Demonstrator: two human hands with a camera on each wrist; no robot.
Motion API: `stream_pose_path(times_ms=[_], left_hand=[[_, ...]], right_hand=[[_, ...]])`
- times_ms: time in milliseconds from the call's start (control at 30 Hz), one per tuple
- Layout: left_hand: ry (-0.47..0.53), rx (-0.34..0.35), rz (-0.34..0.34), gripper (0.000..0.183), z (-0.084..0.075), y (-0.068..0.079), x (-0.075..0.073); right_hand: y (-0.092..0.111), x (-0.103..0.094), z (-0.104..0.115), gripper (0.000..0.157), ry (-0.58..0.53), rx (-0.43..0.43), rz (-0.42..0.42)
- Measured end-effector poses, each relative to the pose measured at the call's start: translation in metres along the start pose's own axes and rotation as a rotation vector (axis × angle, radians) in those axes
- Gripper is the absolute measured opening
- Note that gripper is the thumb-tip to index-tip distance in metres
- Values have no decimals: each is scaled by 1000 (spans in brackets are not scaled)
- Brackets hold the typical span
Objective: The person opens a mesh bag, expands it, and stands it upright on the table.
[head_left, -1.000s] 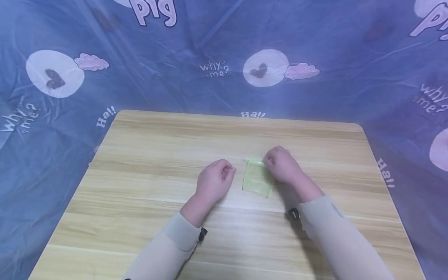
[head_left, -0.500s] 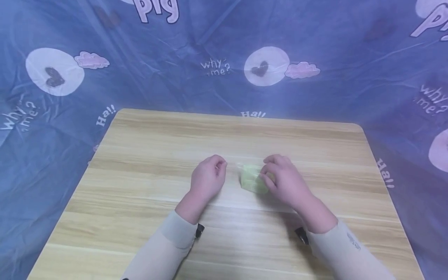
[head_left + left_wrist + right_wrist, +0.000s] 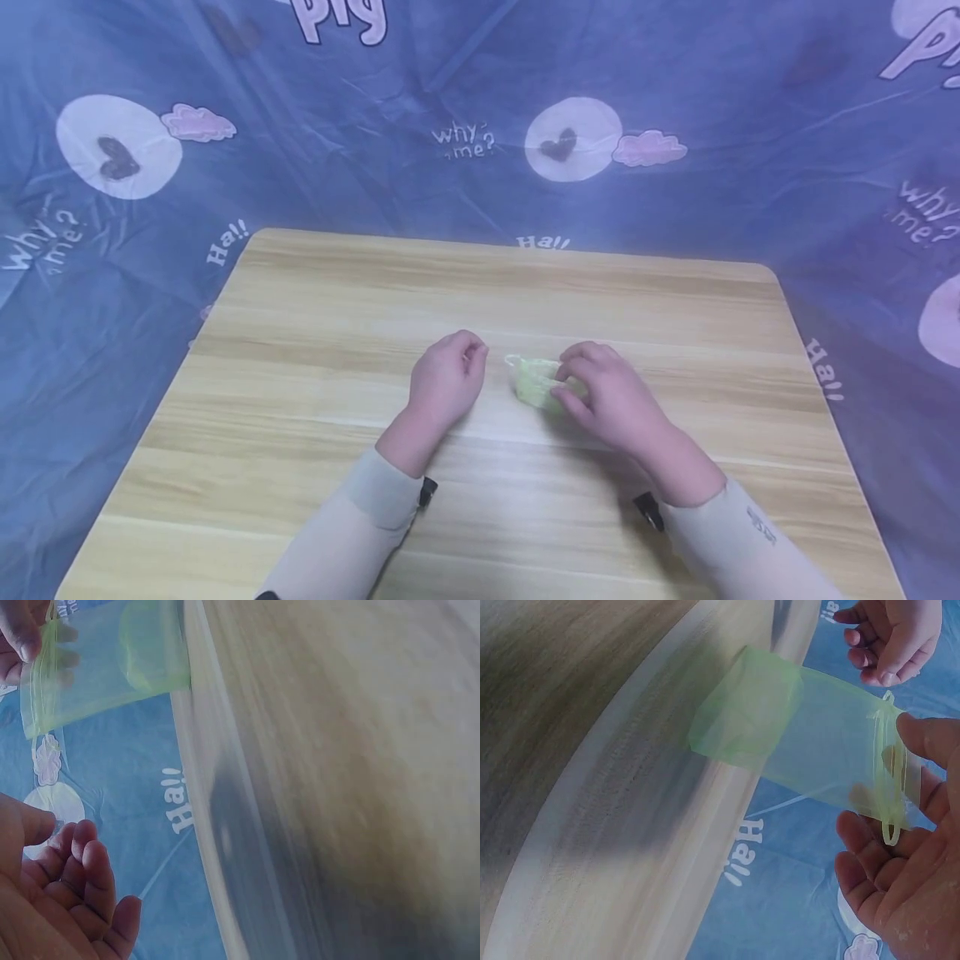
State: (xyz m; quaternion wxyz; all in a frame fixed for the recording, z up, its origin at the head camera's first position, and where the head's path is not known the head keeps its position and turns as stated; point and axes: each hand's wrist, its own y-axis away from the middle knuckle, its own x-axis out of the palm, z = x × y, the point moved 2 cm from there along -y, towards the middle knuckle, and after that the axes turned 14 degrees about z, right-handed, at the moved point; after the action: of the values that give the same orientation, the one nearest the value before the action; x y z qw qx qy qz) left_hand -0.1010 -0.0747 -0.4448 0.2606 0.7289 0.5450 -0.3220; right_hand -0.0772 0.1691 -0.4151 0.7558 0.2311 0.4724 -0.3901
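Observation:
A pale green, sheer drawstring pouch [image 3: 534, 385] stands upright on the wooden table, its base touching the surface in the right wrist view. My right hand [image 3: 617, 393] pinches it near the gathered top, thumb on one face and fingers behind the sheer cloth. Loops of the drawstring [image 3: 890, 829] stick out at both ends of the top. My left hand [image 3: 448, 375] hovers to the left of the pouch, apart from it. Its fingers [image 3: 96, 862] are loosely curled with the thumb close by, and nothing shows between them.
The wooden table [image 3: 337, 317] has rounded far corners. Behind and beside it hangs a blue printed cloth [image 3: 360, 150]. Black straps or clips show at both sleeve cuffs [image 3: 649, 510].
The pouch lay flat on the table and now stands raised in my right hand. That hand shifted its grip toward the near side. My left hand drew slightly left.

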Motion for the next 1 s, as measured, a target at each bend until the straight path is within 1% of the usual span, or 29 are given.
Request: stream_pose_path(times_ms=[200, 500, 767, 1000], left_hand=[[-2, -11, 11, 19, 0, 1, 0], [-2, -6, -1, 19, 1, 1, -1], [5, -8, 2, 18, 0, 1, -1], [4, -11, 9, 18, 2, 1, -1]], right_hand=[[-1, -1, -2, 23, 9, -17, -32], [-2, -5, 0, 21, -1, -41, -79], [-3, -5, -1, 21, -13, -32, -87], [-3, -9, 2, 23, -42, -29, -122]])
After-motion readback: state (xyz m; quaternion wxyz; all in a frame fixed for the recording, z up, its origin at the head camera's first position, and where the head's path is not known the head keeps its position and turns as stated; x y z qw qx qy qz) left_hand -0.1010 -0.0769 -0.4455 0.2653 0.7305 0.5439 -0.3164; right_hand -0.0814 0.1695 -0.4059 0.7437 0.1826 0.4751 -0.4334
